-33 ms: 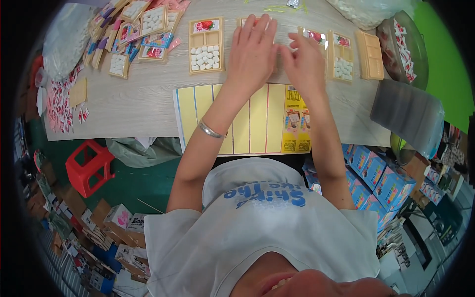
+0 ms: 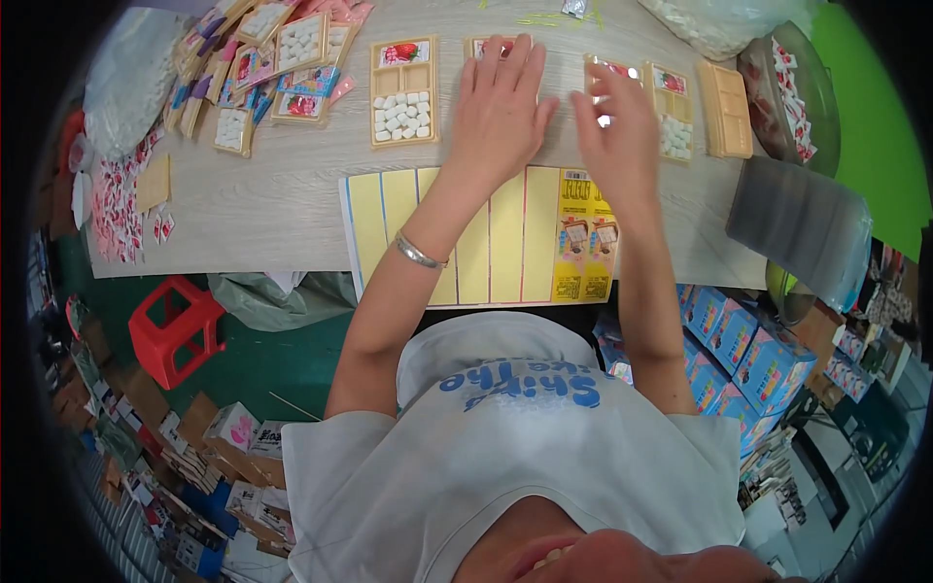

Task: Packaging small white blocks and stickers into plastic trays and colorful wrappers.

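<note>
My left hand [image 2: 501, 117] lies flat, fingers stretched out, over a small compartment tray [image 2: 479, 46], hiding most of it. Its thumb stands off to the right. My right hand [image 2: 619, 136] is over another tray [image 2: 595, 66] that has a strawberry-picture packet at its top. Its thumb is apart and its fingers are loosely bent; nothing shows in its grasp. Left of my hands, a beige tray [image 2: 405, 78] holds white pellets below a strawberry packet [image 2: 400, 52]. To the right is a similar filled tray [image 2: 673, 83], partly covered by my right hand.
An unfilled tray [image 2: 724, 107] stands beside a bowl of small packets [image 2: 792, 107]. Filled trays [image 2: 303, 44] pile up at the far left, near scattered red-white packets [image 2: 121, 209]. Yellow printed sheets [image 2: 505, 238] lie at the table's front edge. A red stool [image 2: 175, 330] is below left.
My right hand has shifted slightly to the right, away from my left hand, and its thumb has lifted off that side. My left hand stays nearly in place over its tray.
</note>
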